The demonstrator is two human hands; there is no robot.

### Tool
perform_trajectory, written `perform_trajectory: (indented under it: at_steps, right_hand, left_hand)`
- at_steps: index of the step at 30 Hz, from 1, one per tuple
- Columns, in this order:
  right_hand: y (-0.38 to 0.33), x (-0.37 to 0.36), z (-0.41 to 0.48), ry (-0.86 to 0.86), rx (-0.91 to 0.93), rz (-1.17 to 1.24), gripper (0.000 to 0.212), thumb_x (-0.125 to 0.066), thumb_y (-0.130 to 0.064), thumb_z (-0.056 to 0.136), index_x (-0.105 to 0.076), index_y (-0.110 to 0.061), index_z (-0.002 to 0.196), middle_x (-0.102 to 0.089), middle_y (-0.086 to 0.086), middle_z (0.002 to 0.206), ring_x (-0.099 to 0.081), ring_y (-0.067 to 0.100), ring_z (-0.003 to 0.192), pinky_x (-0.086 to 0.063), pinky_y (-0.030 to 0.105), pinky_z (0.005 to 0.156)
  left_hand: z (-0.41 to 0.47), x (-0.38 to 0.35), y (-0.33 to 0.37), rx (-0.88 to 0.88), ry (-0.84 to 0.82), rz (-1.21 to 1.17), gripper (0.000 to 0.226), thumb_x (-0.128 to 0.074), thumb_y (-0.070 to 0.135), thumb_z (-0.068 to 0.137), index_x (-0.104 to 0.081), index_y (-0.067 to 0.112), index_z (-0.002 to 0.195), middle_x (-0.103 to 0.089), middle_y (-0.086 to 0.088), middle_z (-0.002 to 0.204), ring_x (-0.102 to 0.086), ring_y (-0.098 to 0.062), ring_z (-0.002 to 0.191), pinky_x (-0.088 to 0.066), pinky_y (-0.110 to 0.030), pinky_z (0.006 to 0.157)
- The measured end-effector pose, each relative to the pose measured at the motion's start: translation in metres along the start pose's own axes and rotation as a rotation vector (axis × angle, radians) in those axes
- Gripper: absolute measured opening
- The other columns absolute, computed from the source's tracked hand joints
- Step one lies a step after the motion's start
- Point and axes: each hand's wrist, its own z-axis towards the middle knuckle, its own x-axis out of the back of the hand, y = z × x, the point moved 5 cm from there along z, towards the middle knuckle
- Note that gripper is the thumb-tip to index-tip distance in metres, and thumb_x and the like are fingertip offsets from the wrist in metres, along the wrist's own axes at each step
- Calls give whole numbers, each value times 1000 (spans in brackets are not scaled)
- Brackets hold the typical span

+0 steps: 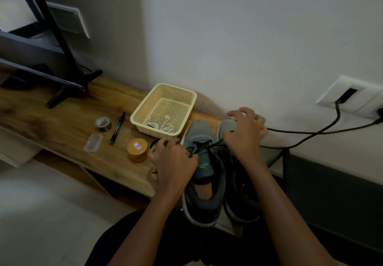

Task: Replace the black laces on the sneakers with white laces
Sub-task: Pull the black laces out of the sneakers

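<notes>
Head view: just beside the basket (163,85), the sneakers (204,162) carry loosened black laces (204,144), and the white laces (159,126) lie unused inside it. The left hand (174,158) seems to pinch a black strand. I cannot tell the right hand's (244,135) grip.

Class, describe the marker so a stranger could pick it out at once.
Start at the wooden bench along the wall. Left of the cream basket lies the marker, between a tape roll and a round tin. It alone is a straight, thin black stick.
</notes>
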Motion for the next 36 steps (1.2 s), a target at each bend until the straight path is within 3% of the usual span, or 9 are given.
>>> perform_trajectory:
  at_steps: [4, 8, 13, 18, 22, 26, 30, 33, 36]
  right_hand:
    - [-28, -21, -16, -237, 287, -134, 20, -64, -21, 77, -71, -29, 94, -40, -8, 141, -15, 27, 137, -5, 49, 111]
    - [-32, -46, -29, -448, 362, -233, 13, -62, -27, 86, -70, -25, 96, -37, -6, 144, -10, 28, 140, 6, 58, 110]
    - [-28, -33, -20, -270, 351, -203, 14, -60, -30, 87, -72, -26, 92, -52, -10, 126, -26, 23, 131, -4, 51, 111]
    - [4, -1, 0, 77, 48, -40, 11, -61, -24, 86, -70, -18, 88, -59, -5, 113, -39, 23, 114, -20, 36, 94]
    - [20, 10, 2, 191, -159, 122, 13, -54, -13, 88, -66, -11, 88, -59, 3, 111, -43, 26, 109, -30, 37, 90]
    - [23, 14, 0, 259, -206, 148, 13, -54, -12, 88, -66, -9, 91, -58, 6, 110, -44, 27, 107, -30, 35, 84]
    - [2, 7, 0, 89, -7, 52, 24, -60, -12, 80, -67, -21, 101, -48, -2, 130, -33, 27, 122, -27, 40, 98]
    - [-25, -17, -14, -207, 253, -126, 19, -63, -20, 78, -71, -29, 93, -45, -8, 136, -22, 26, 133, -11, 47, 110]
    - [-33, -41, -28, -441, 347, -262, 16, -60, -26, 85, -71, -27, 97, -42, -7, 140, -15, 29, 138, 2, 56, 111]
  left_hand:
    - [1, -1, 0, -12, -1, 5, 19, -63, 37, 83, -69, 20, 78, -47, 10, 139, -21, -17, 136, -16, -43, 107]
    - [2, -3, -2, -15, -8, -1, 20, -64, 38, 82, -69, 21, 75, -47, 9, 140, -21, -17, 137, -16, -44, 109]
    - [1, -2, -1, -2, 10, -24, 20, -63, 35, 82, -68, 18, 73, -50, 9, 136, -22, -16, 136, -16, -43, 107]
    - [2, -2, -1, -2, 12, -31, 21, -63, 35, 82, -68, 17, 71, -50, 10, 135, -23, -16, 135, -15, -43, 107]
    - [2, -4, 0, -12, 17, -16, 20, -62, 35, 82, -67, 19, 70, -52, 9, 134, -25, -17, 134, -16, -43, 105]
    - [2, -3, -2, -8, 15, -28, 19, -63, 36, 80, -66, 22, 68, -50, 10, 137, -25, -18, 135, -16, -43, 106]
    - [1, -3, -2, -2, 17, -9, 17, -64, 41, 79, -63, 27, 70, -48, 11, 137, -25, -17, 135, -16, -43, 106]
    - [2, -4, -2, -7, 35, 19, 19, -64, 46, 77, -62, 28, 71, -51, 11, 133, -27, -17, 133, -19, -43, 105]
    - [1, -4, -3, -14, 39, 20, 19, -64, 47, 76, -63, 29, 73, -53, 10, 129, -28, -18, 131, -20, -42, 103]
